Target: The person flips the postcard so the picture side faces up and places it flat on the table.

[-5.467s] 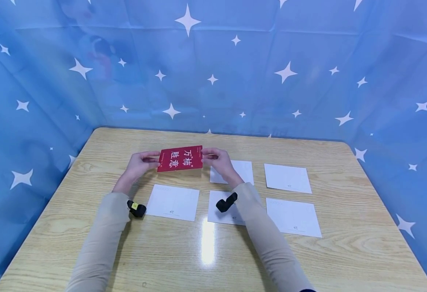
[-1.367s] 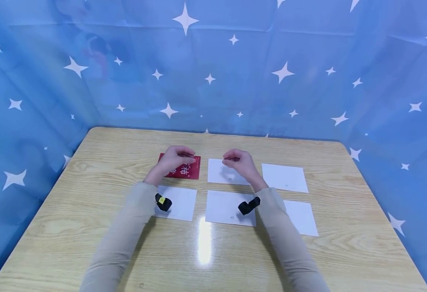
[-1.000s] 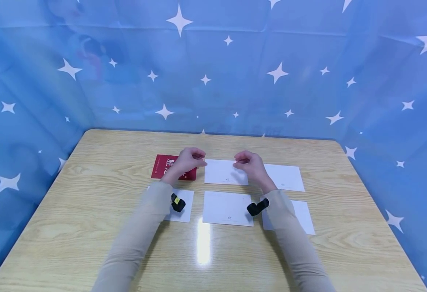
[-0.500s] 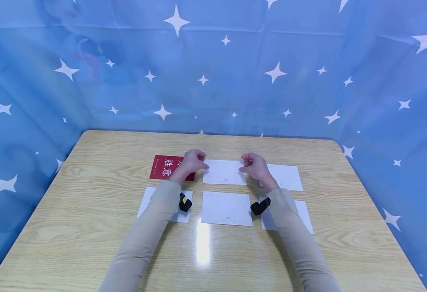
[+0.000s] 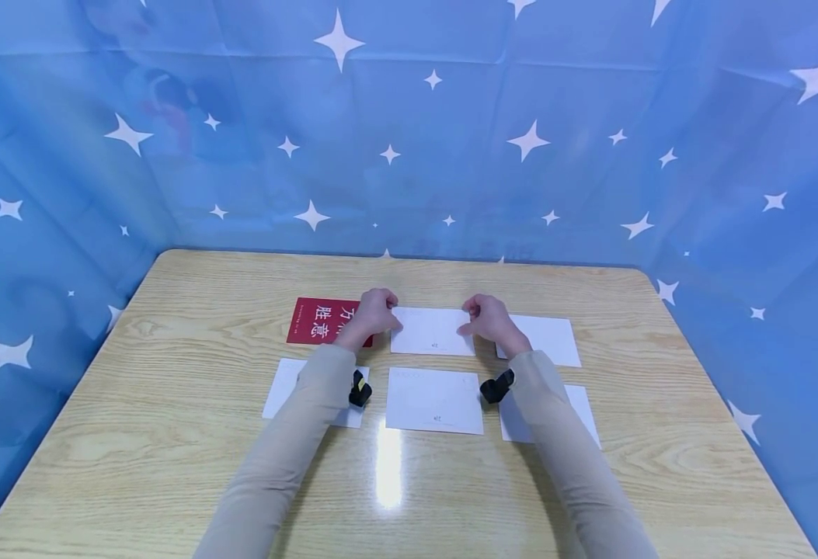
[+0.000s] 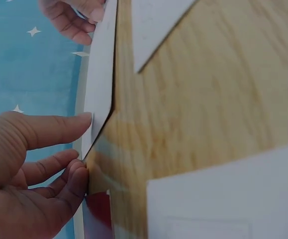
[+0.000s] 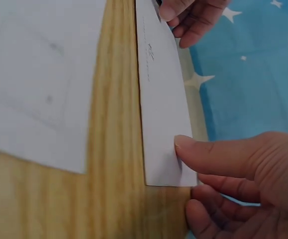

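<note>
"Where's the white card (image 5: 433, 331) in the person's grasp?"
"Just right of the red card (image 5: 319, 320), whose lettering shows in the head view; the left wrist view catches only a strip."
"How is it held?"
"Closer views reveal it: left hand (image 5: 375, 312) and right hand (image 5: 490, 320) pinch opposite ends, nearly closed, each thumb on its face, fingers curled behind."

Beige sleeves (image 5: 284, 450), black wrist cameras (image 5: 496, 387)
</note>
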Motion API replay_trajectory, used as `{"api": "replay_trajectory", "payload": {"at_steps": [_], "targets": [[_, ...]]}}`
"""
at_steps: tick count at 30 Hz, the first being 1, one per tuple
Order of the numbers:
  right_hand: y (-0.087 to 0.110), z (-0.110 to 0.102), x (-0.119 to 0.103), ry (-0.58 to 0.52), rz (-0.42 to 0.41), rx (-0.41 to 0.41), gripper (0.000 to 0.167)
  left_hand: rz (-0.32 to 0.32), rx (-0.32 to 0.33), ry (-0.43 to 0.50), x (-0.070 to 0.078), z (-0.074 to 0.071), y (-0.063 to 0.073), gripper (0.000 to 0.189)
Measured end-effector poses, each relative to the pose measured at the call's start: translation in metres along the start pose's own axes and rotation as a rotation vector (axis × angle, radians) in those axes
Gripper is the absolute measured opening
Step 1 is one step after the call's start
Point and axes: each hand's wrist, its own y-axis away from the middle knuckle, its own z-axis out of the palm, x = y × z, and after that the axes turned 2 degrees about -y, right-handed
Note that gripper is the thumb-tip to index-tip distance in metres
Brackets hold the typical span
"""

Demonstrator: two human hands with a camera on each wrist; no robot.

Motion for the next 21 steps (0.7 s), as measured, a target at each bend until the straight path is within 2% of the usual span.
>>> {"api": "replay_trajectory", "payload": {"at_steps": [7,21], "targets": [[-0.0045,-0.0055,-0.0068,0.090,0.021,-0.045,0.038,0.010,-0.005,-0.046,0.0008,0.0026,-0.0045,0.048],[-0.0096,-0.0074,-0.0087,0.131,0.071,-0.101,0.039,0.015,-0.038,-0.156,0.0074,0.0003,-0.0066,0.046]]}}
